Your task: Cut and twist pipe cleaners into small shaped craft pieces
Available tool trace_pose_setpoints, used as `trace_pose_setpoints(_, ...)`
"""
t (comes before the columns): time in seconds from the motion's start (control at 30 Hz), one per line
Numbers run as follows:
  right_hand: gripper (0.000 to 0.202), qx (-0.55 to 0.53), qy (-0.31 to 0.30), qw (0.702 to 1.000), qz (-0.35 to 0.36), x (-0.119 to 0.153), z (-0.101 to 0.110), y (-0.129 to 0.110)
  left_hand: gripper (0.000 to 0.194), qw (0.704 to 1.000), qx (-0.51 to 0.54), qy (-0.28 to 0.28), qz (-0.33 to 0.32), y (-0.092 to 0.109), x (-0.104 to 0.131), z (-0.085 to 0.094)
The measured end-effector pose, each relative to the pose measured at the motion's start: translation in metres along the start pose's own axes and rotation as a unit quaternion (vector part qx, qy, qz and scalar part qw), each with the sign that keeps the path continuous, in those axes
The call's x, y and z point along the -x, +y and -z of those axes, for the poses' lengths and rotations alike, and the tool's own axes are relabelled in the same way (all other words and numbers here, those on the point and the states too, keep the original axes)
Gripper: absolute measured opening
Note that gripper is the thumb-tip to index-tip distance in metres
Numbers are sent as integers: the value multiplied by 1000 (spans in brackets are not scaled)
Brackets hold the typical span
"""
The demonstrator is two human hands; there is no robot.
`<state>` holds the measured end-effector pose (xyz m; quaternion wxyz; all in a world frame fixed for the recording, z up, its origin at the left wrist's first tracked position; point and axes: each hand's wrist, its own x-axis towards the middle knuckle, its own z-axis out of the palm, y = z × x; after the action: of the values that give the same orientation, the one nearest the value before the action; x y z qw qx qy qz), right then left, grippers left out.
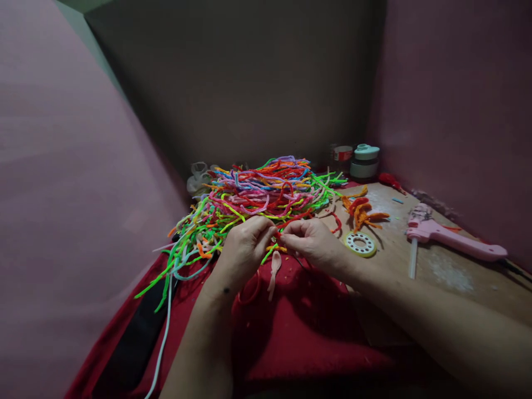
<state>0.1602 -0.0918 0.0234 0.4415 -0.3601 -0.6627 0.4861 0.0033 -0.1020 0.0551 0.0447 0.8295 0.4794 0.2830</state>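
Observation:
My left hand (248, 244) and my right hand (310, 242) meet in front of a heap of pipe cleaners, fingertips almost touching. Pinched between the fingers of both is a red pipe cleaner (278, 235), mostly covered by them. Many-coloured pipe cleaners (266, 191) lie piled just beyond, some strands trailing to the left. Below my fingers a pale pink twisted pipe cleaner piece (274, 271) rests on the red cloth (299, 343). Beside my left wrist a red loop (250, 289) shows in part; its kind is unclear.
Right of my hands, a roll of tape (361, 244), an orange and red pipe cleaner bundle (362, 213) and a pink glue gun (451, 235) lie on a brown board (440, 299). A teal-lidded container (365, 162) stands behind. At left are a black flat object (133, 341) and white cable (163, 338).

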Motion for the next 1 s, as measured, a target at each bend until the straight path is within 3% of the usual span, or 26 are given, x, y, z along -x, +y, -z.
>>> trace_pose_setpoints(0.17, 23, 44, -17, 999, 19, 1, 0, 1, 19, 999, -25, -7, 21, 2, 0, 1)
trace_pose_setpoints(0.23, 27, 95, 28, 994, 51, 3, 1, 1, 19, 999, -31, -5, 32, 2, 0, 1)
trace_pose_setpoints(0.37, 22, 210, 188, 937, 208, 8, 3, -2, 20, 998, -29, -9, 47, 0, -1, 1)
trace_pose_setpoints(0.43, 20, 245, 205, 904, 284, 10, 4, -4, 19, 999, -21, -21, 46, 1, -1, 2)
trace_pose_setpoints(0.5, 20, 281, 183, 892, 304, 10, 5, -5, 19, 998, -2, -36, 45, 2, 0, 2)
trace_pose_setpoints(0.6, 21, 280, 109, 927, 226, 6, 7, -7, 20, 996, 45, -53, 50, 5, 0, 5)
trace_pose_setpoints(0.73, 17, 83, -36, 994, 64, -1, 14, -9, 22, 990, 108, -52, 69, 6, -1, 7)
trace_pose_setpoints(0.87, 18, -101, -151, 981, -62, -5, 19, -4, 22, 987, 131, -49, 76, 4, 0, 7)
trace_pose_setpoints(1.0, 12, -140, -174, 970, -97, -6, 19, 1, 23, 986, 139, -48, 78, 2, 0, 6)
